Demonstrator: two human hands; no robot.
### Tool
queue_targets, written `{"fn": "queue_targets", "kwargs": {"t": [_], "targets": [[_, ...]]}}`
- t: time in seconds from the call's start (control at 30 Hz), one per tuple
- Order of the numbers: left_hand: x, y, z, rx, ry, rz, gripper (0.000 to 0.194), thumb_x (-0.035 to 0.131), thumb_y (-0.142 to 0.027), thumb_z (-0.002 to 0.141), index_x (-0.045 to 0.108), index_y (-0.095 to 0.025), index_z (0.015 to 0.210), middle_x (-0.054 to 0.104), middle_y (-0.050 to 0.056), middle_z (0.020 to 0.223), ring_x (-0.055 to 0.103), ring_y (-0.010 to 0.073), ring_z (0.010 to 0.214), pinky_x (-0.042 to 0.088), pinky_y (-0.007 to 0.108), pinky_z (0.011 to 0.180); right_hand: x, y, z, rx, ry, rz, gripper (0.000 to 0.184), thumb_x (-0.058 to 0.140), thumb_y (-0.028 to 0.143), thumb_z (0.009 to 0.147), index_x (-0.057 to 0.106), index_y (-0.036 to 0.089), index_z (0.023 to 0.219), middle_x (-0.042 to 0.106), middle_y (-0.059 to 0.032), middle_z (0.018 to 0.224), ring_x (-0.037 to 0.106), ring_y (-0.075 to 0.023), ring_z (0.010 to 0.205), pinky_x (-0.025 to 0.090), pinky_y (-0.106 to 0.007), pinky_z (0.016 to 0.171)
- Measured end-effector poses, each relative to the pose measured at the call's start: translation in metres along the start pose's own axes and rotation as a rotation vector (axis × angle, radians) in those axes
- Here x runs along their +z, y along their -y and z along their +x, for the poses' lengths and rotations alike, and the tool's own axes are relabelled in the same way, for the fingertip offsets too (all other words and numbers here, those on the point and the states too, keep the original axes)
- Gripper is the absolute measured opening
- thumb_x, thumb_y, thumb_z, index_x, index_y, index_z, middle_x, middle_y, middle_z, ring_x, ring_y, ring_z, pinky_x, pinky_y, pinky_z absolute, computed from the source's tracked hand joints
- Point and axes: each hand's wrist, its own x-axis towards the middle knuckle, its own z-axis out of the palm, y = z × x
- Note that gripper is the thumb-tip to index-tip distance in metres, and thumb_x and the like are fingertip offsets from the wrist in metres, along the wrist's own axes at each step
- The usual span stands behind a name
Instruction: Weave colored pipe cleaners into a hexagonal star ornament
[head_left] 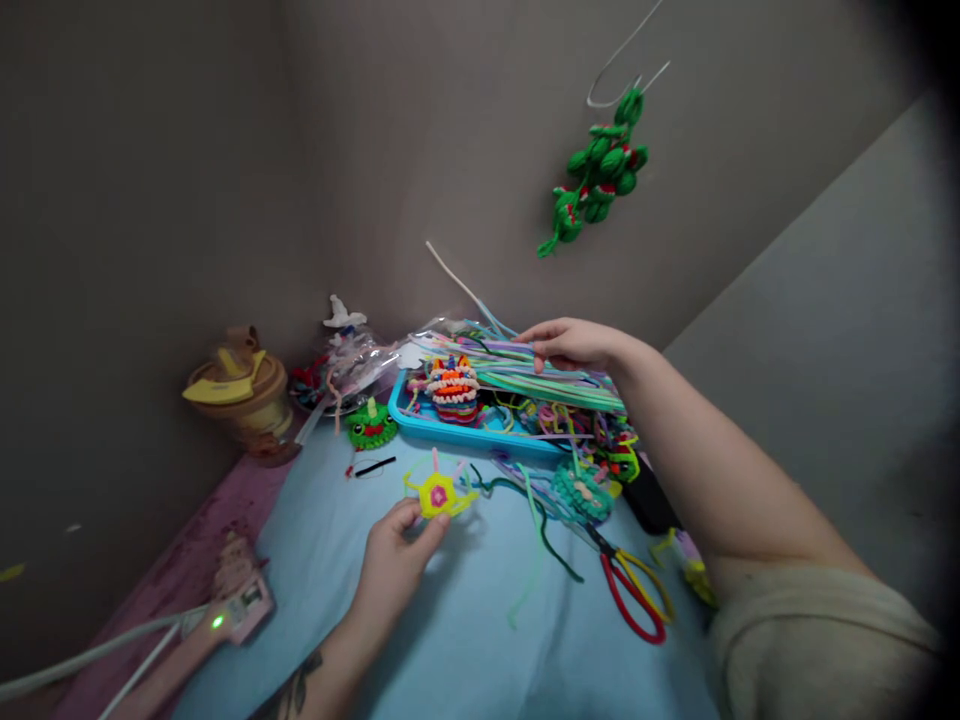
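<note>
Between the thumb and fingers of my left hand [397,560] is a yellow pipe-cleaner piece [436,496] with a pink centre, several arms sticking out of it. My right hand [574,342] stretches over a pile of pastel pipe cleaners [551,388], its fingers extended and the thumb apart from them. The fingertips are at the top of the pile; nothing is plainly gripped there. Those stems lie across a blue tray [480,434], which also holds an orange, white and blue striped craft figure [454,390].
Red-and-yellow scissors [634,590] lie on the blue cloth [480,650] near a teal fuzzy piece [583,490] and loose stems. A green figure [371,425] and a pot [247,400] stand left. A power strip [244,605] sits lower left. Green decorations [600,170] hang on the wall.
</note>
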Motion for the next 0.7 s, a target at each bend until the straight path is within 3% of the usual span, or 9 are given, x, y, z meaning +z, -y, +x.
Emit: {"fn": "queue_targets", "kwargs": {"t": [0.17,0.27,0.4,0.53,0.7], "targets": [[-0.002,0.002,0.001,-0.026,-0.011,-0.013,0.031,0.063,-0.043,0.072,0.063,-0.015,0.062,0.048,-0.001,0.061,0.043,0.0139,0.060,0.034,0.024,0.057,0.013,0.011,-0.003,-0.018,0.007,-0.317,0.016,0.058,0.024,0.079,0.067,0.018,0.091,0.071,-0.0030,0.072,0.051,-0.0077,0.043,0.036,-0.019,0.041],[-0.002,0.004,0.001,-0.041,-0.002,-0.024,0.033,0.064,-0.046,0.072,0.062,-0.015,0.061,0.049,-0.001,0.060,0.044,0.0142,0.061,0.035,0.024,0.057,0.016,0.005,-0.008,-0.057,0.059,-0.422,0.015,0.055,0.022,0.081,0.068,0.019,0.089,0.073,-0.0020,0.077,0.060,-0.0102,0.052,0.042,-0.019,0.048],[-0.001,0.007,0.002,-0.048,0.014,-0.075,0.034,0.066,-0.048,0.071,0.066,-0.014,0.065,0.056,0.002,0.065,0.049,0.0163,0.064,0.038,0.025,0.058,0.016,-0.013,-0.012,-0.088,-0.160,-0.574,0.019,0.053,0.016,0.079,0.069,0.016,0.089,0.072,-0.0029,0.071,0.061,-0.0121,0.055,0.045,-0.022,0.057],[0.000,0.007,0.001,-0.077,0.036,-0.105,0.037,0.066,-0.051,0.070,0.068,-0.014,0.068,0.060,0.004,0.068,0.053,0.0185,0.067,0.041,0.026,0.062,0.030,-0.028,-0.008,-0.181,-0.364,-0.617,0.028,0.046,0.018,0.086,0.068,0.018,0.103,0.073,-0.0056,0.090,0.065,-0.0174,0.082,0.048,-0.028,0.077],[-0.001,0.006,0.000,-0.079,0.039,-0.128,0.041,0.067,-0.054,0.069,0.068,-0.014,0.068,0.061,0.004,0.069,0.053,0.0185,0.068,0.042,0.027,0.063,0.059,-0.033,0.010,-0.306,-0.439,-0.637,0.033,0.046,0.012,0.085,0.069,0.018,0.109,0.070,-0.0103,0.110,0.063,-0.0217,0.102,0.045,-0.033,0.093]]}}
